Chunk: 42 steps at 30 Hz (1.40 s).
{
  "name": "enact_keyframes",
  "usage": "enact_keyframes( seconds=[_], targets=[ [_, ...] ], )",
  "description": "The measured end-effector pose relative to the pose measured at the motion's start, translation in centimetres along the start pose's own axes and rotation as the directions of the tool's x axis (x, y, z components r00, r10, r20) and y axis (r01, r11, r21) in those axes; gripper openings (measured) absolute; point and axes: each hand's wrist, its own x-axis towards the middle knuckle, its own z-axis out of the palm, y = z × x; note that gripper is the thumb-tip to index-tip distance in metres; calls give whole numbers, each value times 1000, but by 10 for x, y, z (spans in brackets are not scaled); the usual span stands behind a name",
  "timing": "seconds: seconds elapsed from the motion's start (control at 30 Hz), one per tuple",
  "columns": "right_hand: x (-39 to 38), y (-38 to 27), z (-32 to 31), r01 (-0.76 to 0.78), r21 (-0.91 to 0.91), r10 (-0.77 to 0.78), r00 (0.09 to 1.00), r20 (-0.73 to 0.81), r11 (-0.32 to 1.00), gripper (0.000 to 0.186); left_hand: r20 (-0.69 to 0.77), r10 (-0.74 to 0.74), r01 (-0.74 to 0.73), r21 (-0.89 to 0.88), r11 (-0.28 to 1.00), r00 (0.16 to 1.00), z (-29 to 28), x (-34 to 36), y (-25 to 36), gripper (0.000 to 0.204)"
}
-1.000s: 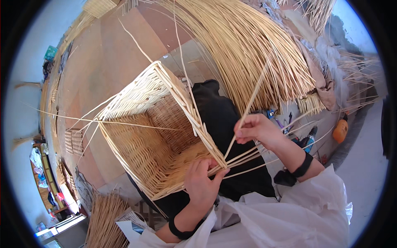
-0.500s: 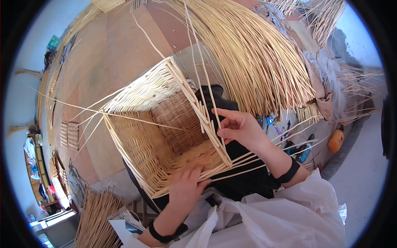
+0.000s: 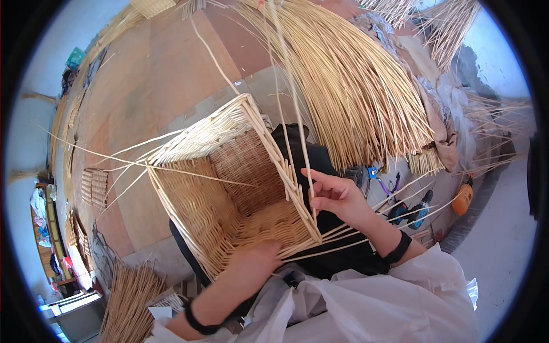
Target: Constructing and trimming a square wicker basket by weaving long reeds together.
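A square woven wicker basket (image 3: 191, 194) rests tilted on black cloth (image 3: 342, 257), its opening toward me and long loose rods sticking out from the rim. My right hand (image 3: 334, 195) is at the basket's right rim, thumb and index finger on a long pale rod (image 3: 294, 97) that rises upward. My left hand (image 3: 254, 263) lies at the near edge of the basket, its fingers bent down out of sight. More rods (image 3: 372, 212) fan out from the near right corner.
A large pile of rods (image 3: 360, 97) lies beyond on the right. Power drills (image 3: 416, 212), an orange tool (image 3: 462, 197) and pliers (image 3: 389, 188) lie at the right. A rod bundle (image 3: 128, 297) is lower left; woven panels (image 3: 94, 188) and wooden boards (image 3: 143, 86) lie leftward.
My right hand has swung its rod upright along the basket's right rim. My left hand has left the near right corner and moved left and down, its fingers now hidden.
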Motion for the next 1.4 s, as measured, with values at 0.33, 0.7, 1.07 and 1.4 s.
enact_keyframes(
  seconds=[0.33,0.7,1.07,1.4],
  targets=[
    [5,-5,0,-41,-30,42,998,53,999,56,-359,665,-427,550,717,655,-131,101,-7,28],
    [8,-13,4,-39,-114,56,987,152,993,66,-463,503,-436,252,864,730,-139,101,-48,23],
    [20,-28,7,104,-454,0,975,222,885,69,-538,550,-486,272,830,639,-131,113,-57,23],
    [22,-26,0,108,-406,9,961,275,908,66,-434,566,-508,252,823,701,-140,121,-49,23]
  ],
)
